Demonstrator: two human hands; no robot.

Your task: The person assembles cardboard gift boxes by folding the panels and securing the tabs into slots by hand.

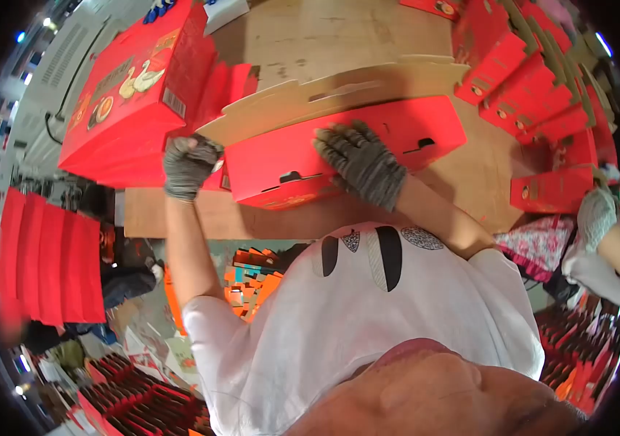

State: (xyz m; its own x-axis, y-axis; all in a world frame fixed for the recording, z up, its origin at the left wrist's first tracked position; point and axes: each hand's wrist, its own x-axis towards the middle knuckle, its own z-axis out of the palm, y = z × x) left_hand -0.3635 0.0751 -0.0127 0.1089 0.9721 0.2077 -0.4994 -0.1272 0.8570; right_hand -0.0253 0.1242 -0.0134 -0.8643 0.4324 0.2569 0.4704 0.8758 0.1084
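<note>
A long red cardboard box (273,163) lies in front of me on the wooden table. Its brown inner flap (339,91) stands up along the far side, and slots show in the red face. My right hand (364,163), in a grey knit glove, rests on the red face with its fingers stretched out. At the box's left end is my left hand (192,167), gloved the same way, with its fingers curled closed beside the corner; what they hold, if anything, is hidden.
A large red carton (132,94) printed with white geese stands at the left. Several red boxes (535,94) are lined up at the right. Red folded sheets (52,258) hang at lower left. Another person's gloved hand (597,218) shows at the right edge.
</note>
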